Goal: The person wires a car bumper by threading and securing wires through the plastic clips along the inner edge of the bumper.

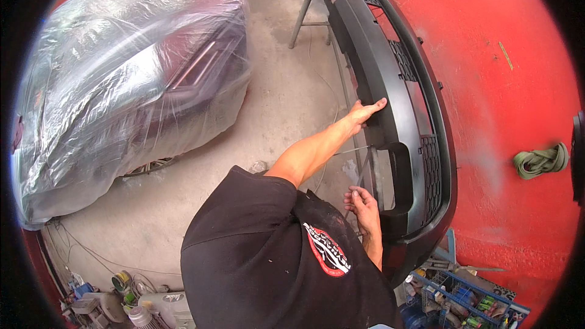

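Observation:
A long dark car bumper (390, 109) with honeycomb grille sections lies across a metal stand (300, 18), running from the far end toward me on the right. My left hand (367, 113) is stretched out to its near-side edge. The thumb lies on the bumper's face and the fingers curl under the edge. Closer to my body, my right hand (364, 210) is beside a rectangular opening near the bumper's near end. Its thumb and fingers are drawn together in a pinch; what is between them, if anything, I cannot make out.
On the left stands a car (140, 73) under clear plastic sheeting. A red wall (487, 103) rises on the right, with a green coiled strap (541, 161) on it. Blue crates (463, 295) of supplies sit near the bumper's near end. Machines (100, 307) and cables lie at lower left.

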A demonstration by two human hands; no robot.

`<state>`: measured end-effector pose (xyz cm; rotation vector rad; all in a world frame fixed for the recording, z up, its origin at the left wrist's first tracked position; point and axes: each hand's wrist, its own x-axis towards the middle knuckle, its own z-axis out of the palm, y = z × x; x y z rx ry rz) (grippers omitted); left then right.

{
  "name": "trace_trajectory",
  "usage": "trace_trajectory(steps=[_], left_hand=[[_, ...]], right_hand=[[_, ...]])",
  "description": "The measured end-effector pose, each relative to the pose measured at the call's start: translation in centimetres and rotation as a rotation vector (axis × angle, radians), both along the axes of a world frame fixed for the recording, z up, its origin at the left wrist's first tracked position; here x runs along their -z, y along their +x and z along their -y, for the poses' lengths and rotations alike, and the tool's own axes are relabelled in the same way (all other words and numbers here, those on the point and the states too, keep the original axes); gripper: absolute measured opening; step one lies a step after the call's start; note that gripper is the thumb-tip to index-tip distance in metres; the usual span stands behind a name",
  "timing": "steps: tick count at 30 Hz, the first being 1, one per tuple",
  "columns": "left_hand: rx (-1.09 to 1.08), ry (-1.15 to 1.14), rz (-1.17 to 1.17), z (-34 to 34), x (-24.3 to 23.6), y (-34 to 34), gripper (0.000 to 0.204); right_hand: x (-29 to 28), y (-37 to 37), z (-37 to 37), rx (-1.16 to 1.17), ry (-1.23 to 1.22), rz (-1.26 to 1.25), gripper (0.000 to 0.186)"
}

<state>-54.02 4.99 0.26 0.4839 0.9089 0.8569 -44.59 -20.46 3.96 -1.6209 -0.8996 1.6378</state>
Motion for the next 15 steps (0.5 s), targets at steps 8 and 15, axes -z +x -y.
trace_trajectory(steps=[8,15], left_hand=[[0.083,0.038,0.09,-0.5,2.7,-1.1,0.141],[0.11,0.195,-0.077,0.4,0.1,-2.3,0.114]], right_hand=[[-0.5,-0.6,0.2,0.097,0.016,-0.031,0.03],[-0.2,-1.4,1.1,0.249,0.037,-0.009,0.032]])
